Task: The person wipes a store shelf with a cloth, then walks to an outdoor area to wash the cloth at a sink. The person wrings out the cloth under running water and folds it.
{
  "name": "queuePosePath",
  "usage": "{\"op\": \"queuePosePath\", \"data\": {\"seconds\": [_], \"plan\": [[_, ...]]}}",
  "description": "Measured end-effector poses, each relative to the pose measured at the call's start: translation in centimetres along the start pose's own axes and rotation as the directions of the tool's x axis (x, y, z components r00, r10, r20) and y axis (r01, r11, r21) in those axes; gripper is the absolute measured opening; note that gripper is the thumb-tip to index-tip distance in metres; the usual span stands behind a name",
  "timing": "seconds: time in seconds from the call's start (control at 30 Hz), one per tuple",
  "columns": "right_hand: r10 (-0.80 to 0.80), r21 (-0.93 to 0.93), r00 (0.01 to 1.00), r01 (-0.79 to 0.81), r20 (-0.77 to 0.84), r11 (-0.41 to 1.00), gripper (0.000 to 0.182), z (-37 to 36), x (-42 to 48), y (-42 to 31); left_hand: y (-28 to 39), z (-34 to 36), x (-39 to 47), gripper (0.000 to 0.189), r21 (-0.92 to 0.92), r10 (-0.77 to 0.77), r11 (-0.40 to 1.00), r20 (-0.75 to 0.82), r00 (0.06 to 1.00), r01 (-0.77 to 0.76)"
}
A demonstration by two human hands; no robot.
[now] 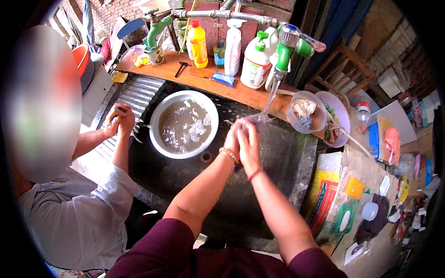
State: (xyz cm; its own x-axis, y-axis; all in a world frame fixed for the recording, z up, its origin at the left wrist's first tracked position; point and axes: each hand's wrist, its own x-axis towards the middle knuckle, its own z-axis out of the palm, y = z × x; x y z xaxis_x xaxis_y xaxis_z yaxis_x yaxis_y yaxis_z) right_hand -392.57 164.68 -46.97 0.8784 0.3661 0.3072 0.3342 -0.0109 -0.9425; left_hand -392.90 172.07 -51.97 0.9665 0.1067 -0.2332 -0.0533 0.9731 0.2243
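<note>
Under a running tap (pixel 285 57) with a green body, my left hand (pixel 232 140) and my right hand (pixel 251 147) are pressed together. Water splashes around my fingertips, and the blur there hides whether anything lies between the palms. A beaded bracelet (pixel 229 155) circles my left wrist and a red cord (pixel 253 173) my right. Beneath my hands is a dark stone sink (pixel 278 166). To their left, a round white basin (pixel 153 130) in the sink holds cloudy, foamy water.
At the left, another person's clasped hands (pixel 120 120) are over the ribbed washboard (pixel 139 87). Bottles, a blue-bristled brush (pixel 223 79) and a razor (pixel 180 69) line the wooden shelf (pixel 170 71). A clear plastic tub (pixel 291 116) sits at its right end, beside a cluttered table (pixel 365 166).
</note>
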Motion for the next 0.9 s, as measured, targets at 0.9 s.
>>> {"op": "queuePosePath", "data": {"seconds": [0.9], "plan": [[0.472, 0.886, 0.877, -0.284, 0.086, 0.367, 0.025, -7.8, 2.0, 5.3, -0.6, 5.4, -4.2, 0.072, 0.309, -0.157, 0.906, -0.392, 0.906, 0.29]]}}
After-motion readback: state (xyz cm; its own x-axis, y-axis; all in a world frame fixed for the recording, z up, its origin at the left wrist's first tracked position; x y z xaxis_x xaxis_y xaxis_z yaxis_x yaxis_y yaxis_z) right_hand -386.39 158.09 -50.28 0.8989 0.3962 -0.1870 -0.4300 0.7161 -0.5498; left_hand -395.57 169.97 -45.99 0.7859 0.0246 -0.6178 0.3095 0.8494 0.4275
